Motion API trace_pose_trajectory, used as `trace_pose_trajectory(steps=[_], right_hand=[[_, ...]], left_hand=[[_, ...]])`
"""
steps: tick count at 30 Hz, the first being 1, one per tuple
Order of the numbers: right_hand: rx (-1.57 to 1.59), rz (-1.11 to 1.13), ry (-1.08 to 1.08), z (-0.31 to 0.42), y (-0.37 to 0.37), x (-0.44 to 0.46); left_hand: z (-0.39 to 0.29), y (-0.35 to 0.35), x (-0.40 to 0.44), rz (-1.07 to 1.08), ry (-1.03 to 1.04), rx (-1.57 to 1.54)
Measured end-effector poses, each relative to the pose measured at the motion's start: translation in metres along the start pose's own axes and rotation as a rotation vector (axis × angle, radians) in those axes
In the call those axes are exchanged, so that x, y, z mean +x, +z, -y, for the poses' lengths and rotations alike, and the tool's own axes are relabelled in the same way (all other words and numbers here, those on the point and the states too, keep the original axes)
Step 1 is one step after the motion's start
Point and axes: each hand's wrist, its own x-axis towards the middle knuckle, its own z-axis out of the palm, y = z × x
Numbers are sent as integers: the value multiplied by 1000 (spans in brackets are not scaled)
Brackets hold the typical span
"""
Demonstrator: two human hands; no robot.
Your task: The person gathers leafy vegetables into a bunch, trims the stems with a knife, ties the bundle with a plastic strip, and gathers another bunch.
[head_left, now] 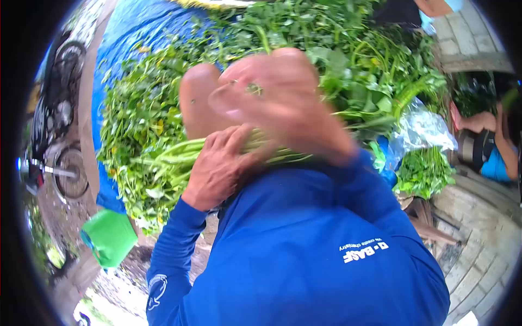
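A bundle of long green stems (179, 155) lies across the lap, its leafy ends toward the left. My left hand (220, 163) is wrapped over the stems and holds them down. Above the bundle, in front of the bare knees, my right hand (272, 108) is smeared by motion, so its fingers and anything between them cannot be made out. A large heap of leafy greens (359, 70) spreads beyond the knees and to both sides.
Under the heap lies a blue tarp (128, 35). A green container (111, 237) stands at the lower left, a motorcycle (62, 114) beyond it. On the right are a clear plastic bag (424, 130), bundled greens (427, 174) and another person's arm (503, 141).
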Motion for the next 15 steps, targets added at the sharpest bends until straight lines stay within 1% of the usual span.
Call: trace_pose_trajectory(steps=[2, 3, 4, 5, 7, 8, 10, 12, 14, 15], right_hand=[[38, 217, 93, -28, 60, -11], [9, 316, 132, -27, 64, -21], [-30, 418, 163, -24, 66, -29], [-84, 557, 240, -14, 63, -25], [-157, 641, 197, -7, 68, -28], [-156, 687, 215, -7, 69, -26], [-158, 769, 261, -4, 71, -25], [-194, 757, 231, -4, 72, -21], [-207, 719, 209, -1, 71, -25], [-216, 763, 258, 0, 70, -23]], left_hand=[[14, 4, -25, -106, -184, -135], [20, 2, -41, -162, -281, -196], [18, -15, -48, -148, -389, -14], [21, -21, -59, -90, -458, -11], [17, -25, -79, 41, -561, -37], [20, -23, -83, 10, -527, -22], [25, -18, -87, 30, -521, -18], [35, -12, -84, 74, -519, -79], [43, -8, -82, 64, -500, -147], [49, -7, -79, 59, -487, -177]])
